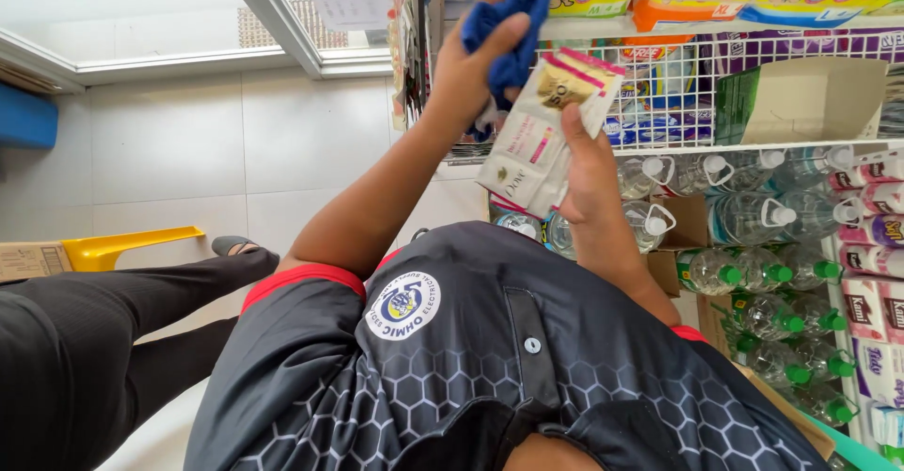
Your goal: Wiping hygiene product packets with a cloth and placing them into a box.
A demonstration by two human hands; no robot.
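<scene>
My left hand (468,75) is raised in front of the shelves and grips a bunched blue cloth (513,24). The cloth rests against the top of a stack of flat white and beige sachet packs (539,137). My right hand (589,174) holds that stack from below and behind, thumb along its side. Both hands are held out over my dark hexagon-patterned shirt (490,377).
Wire shelf (678,61) with boxes and packets behind the hands; an open cardboard box (800,99) to the right. Rows of water bottles (753,217) and green-capped bottles (782,325) below. Tissue packs (871,235) at far right. A black-trousered leg (113,320), yellow object (122,245) on tiled floor.
</scene>
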